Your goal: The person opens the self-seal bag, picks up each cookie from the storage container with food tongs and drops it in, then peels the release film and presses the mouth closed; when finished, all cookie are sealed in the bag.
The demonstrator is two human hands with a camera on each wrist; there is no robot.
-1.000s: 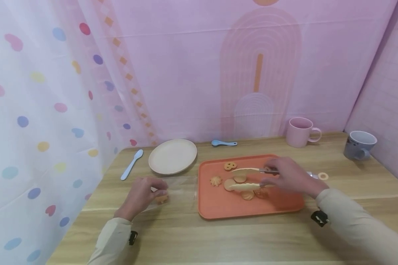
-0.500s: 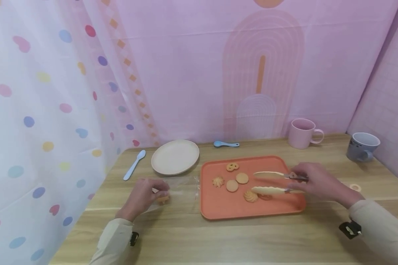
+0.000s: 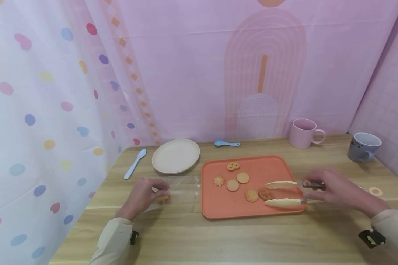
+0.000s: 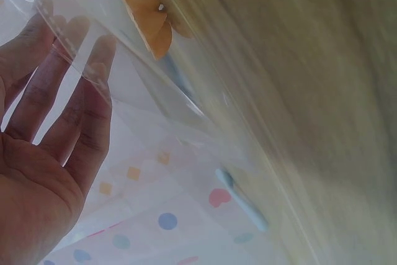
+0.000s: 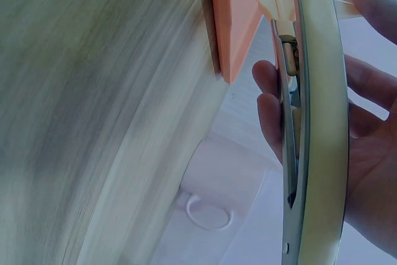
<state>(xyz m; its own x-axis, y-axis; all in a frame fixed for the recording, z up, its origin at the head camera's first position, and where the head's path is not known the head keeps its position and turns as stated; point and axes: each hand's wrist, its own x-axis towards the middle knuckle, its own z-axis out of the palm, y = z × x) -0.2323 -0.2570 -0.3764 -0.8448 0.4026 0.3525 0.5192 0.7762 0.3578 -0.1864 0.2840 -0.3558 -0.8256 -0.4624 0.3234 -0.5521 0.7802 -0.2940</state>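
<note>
Two hands working | left hand [image 3: 140, 197] pinching clear bag [image 3: 180, 187] | right hand [image 3: 339, 191] gripping tongs [image 3: 285, 193], tips spread over tray [image 3: 252, 209]

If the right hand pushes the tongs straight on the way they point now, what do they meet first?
Probably the dark round cookie: the right hand holds the tongs open, tips pointing left over the orange tray, and that cookie lies just beyond, about between them. Their height above the tray is unclear.

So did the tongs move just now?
Yes. The tongs in the right hand slid rightward, from over the cookies to the orange tray's right edge.
</note>
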